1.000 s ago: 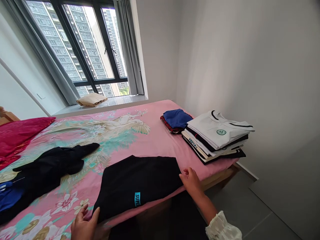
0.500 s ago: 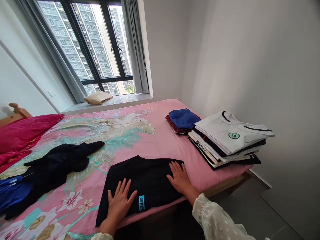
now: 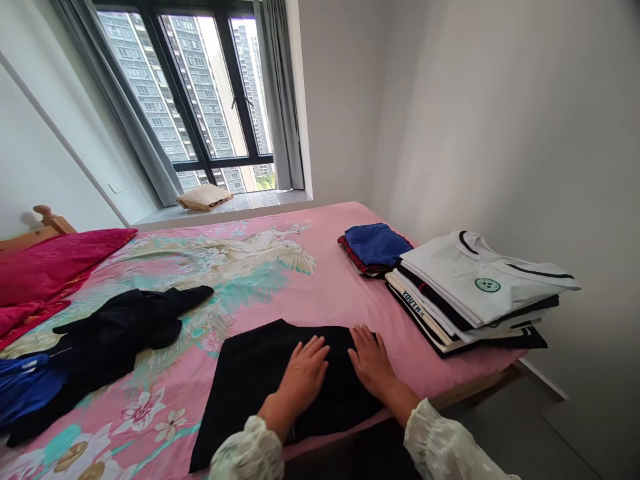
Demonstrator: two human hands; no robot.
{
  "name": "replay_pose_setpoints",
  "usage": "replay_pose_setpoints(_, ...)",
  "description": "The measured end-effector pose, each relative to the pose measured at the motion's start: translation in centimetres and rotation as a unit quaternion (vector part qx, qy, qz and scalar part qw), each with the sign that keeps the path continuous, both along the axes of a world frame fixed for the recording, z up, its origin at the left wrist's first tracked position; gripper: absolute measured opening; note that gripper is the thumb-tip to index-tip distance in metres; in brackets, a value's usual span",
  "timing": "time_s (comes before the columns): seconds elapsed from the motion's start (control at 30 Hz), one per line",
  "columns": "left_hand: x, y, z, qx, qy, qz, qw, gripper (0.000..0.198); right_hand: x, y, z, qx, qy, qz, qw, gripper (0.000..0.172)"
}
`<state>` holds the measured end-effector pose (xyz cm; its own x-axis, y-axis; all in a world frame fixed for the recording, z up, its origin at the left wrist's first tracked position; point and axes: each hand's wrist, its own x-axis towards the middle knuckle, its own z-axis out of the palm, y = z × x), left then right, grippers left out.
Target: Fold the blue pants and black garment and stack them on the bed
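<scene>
Black fabric, a folded garment that is probably a shirt (image 3: 245, 380), lies flat on the pink printed bed sheet (image 3: 333, 293), at the lower centre of the frame, along the near edge of the bed. The left hand (image 3: 303, 373) rests on its middle part, and the right hand (image 3: 371, 360) rests near its upper right corner. Both palms face down with the fingers extended; neither hand grasps anything, and the hands do not touch each other.

In my judgement, the step in hand is smoothing the folded cloth. The next move seems to call for fingers under an edge, with an even hold, so that the layers do not slip.

I see no box or basket; the bed itself carries the clothes. At the right of the frame is a stack of folded clothes (image 3: 425, 317), topped by a white shirt (image 3: 450, 267) with dark trim and a round green badge. Just beside it, a blue garment (image 3: 377, 243) lies over red checked cloth (image 3: 354, 259). At the left lies a loose dark garment (image 3: 120, 327). On the window sill (image 3: 273, 198), upper left of centre, sits a beige bundle (image 3: 205, 196).
</scene>
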<state>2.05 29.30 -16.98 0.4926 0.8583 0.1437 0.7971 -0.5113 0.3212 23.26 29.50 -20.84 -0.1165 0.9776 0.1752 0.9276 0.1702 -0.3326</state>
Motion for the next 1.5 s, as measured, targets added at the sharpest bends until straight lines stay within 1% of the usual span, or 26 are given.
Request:
replay_pose_setpoints(0.03, 1.0, 0.5, -0.5, -0.011, 0.011, -0.026, 1.000, 0.043, -0.1, 0.1, -0.7, -0.018, -0.013, -0.001, 1.000, 0.053)
replay_pose_setpoints(0.1, 2.0, 1.4, -1.8, -0.036, 0.036, -0.056, 0.997, 0.050, -0.2, 0.2, -2.1, -0.033, -0.032, 0.001, 0.999, 0.054)
replay_pose_setpoints(0.17, 1.6, 2.3, -3.0, -0.044, 0.048, -0.059, 0.996, 0.054, -0.2, 0.3, -3.1, -0.025, -0.036, 0.002, 0.999, 0.055)
replay_pose_setpoints(0.23, 0.0, 3.2, -3.7, -0.043, 0.064, -0.030, 0.997, 0.054, -0.2, 0.3, -3.5, -0.017, -0.034, 0.003, 0.999, 0.055)
replay_pose_setpoints(0.3, -2.7, 4.2, -3.9, -0.039, 0.086, 0.034, 0.995, 0.056, -0.2, 0.3, -3.7, -0.012, -0.033, 0.002, 0.999, 0.055)
replay_pose_setpoints(0.37, -6.2, 5.1, -3.7, -0.043, 0.106, 0.134, 0.984, 0.063, -0.1, 0.3, -3.8, -0.008, -0.033, 0.000, 0.999, 0.055)
replay_pose_setpoints(0.47, -11.2, 6.0, -3.0, -0.073, 0.124, 0.306, 0.941, 0.070, -0.1, 0.3, -4.0, 0.000, -0.034, 0.001, 0.999, 0.055)
replay_pose_setpoints(0.53, -13.1, 6.0, -2.5, -0.089, 0.129, 0.381, 0.911, 0.068, -0.2, 0.3, -4.2, 0.003, -0.033, 0.003, 0.999, 0.055)
replay_pose_setpoints(0.6, -13.0, 5.3, -2.0, -0.080, 0.128, 0.405, 0.902, 0.064, -0.2, 0.3, -4.2, 0.002, -0.034, 0.003, 0.999, 0.055)
replay_pose_setpoints(0.63, -12.4, 4.7, -1.8, -0.073, 0.127, 0.406, 0.902, 0.062, -0.2, 0.2, -4.2, 0.001, -0.034, 0.000, 0.999, 0.055)
replay_pose_setpoints(0.67, -11.4, 3.8, -1.7, -0.063, 0.125, 0.390, 0.910, 0.059, -0.2, 0.2, -4.2, 0.000, -0.035, -0.002, 0.999, 0.055)
replay_pose_setpoints(0.7, -10.4, 2.7, -1.7, -0.054, 0.122, 0.352, 0.927, 0.057, -0.2, 0.2, -4.2, -0.002, -0.036, -0.004, 0.999, 0.055)
replay_pose_setpoints(0.77, -8.9, 0.1, -2.1, -0.044, 0.111, 0.228, 0.966, 0.053, -0.2, 0.2, -4.2, -0.004, -0.039, -0.005, 0.999, 0.055)
replay_pose_setpoints(0.83, -8.8, -2.6, -2.8, -0.046, 0.102, 0.121, 0.986, 0.051, -0.1, 0.1, -4.1, -0.002, -0.043, -0.001, 0.999, 0.056)
replay_pose_setpoints(0.87, -9.6, -3.8, -3.3, -0.045, 0.103, 0.103, 0.988, 0.052, -0.1, 0.1, -4.0, -0.001, -0.045, 0.001, 0.999, 0.056)
replay_pose_setpoints(0.9, -10.7, -4.9, -3.8, -0.041, 0.108, 0.115, 0.987, 0.053, -0.1, 0.0, -4.0, 0.001, -0.047, 0.002, 0.999, 0.057)
replay_pose_setpoints(1.0, -16.0, -7.0, -5.3, -0.011, 0.128, 0.220, 0.967, 0.055, -0.1, -0.2, -3.8, 0.003, -0.056, 0.000, 0.998, 0.057)
replay_pose_setpoints(1.07, -19.6, -8.0, -6.0, 0.010, 0.129, 0.273, 0.953, 0.054, -0.1, -0.3, -3.7, 0.002, -0.060, -0.004, 0.998, 0.056)
replay_pose_setpoints(1.13, -22.1, -9.3, -6.4, 0.049, 0.104, 0.297, 0.948, 0.053, -0.1, -0.4, -3.8, 0.005, -0.063, -0.007, 0.998, 0.056)
replay_pose_setpoints(1.17, -22.8, -10.1, -6.5, 0.079, 0.083, 0.297, 0.948, 0.053, -0.2, -0.4, -3.9, 0.009, -0.063, -0.008, 0.998, 0.056)
replay_pose_setpoints(1.2, -23.1, -11.0, -6.6, 0.109, 0.062, 0.286, 0.950, 0.054, -0.2, -0.4, -4.0, 0.015, -0.064, -0.008, 0.998, 0.056)
replay_pose_setpoints(1.27, -22.9, -12.8, -6.9, 0.151, 0.040, 0.230, 0.961, 0.057, -0.2, -0.4, -4.2, 0.028, -0.065, -0.009, 0.997, 0.055)
replay_pose_setpoints(1.33, -22.0, -14.2, -7.3, 0.161, 0.044, 0.169, 0.971, 0.056, -0.1, -0.4, -4.4, 0.037, -0.064, -0.009, 0.997, 0.055)
replay_pose_setpoints(1.37, -21.6, -14.6, -7.5, 0.158, 0.049, 0.154, 0.974, 0.053, -0.1, -0.4, -4.5, 0.040, -0.062, -0.009, 0.997, 0.054)
replay_pose_setpoints(1.4, -21.3, -14.8, -7.7, 0.154, 0.050, 0.151, 0.975, 0.048, -0.1, -0.5, -4.6, 0.045, -0.059, -0.009, 0.997, 0.054)
replay_pose_setpoints(1.5, -21.0, -14.3, -8.0, 0.133, 0.021, 0.175, 0.975, 0.040, 0.0, -0.5, -4.8, 0.063, -0.047, -0.010, 0.997, 0.053)
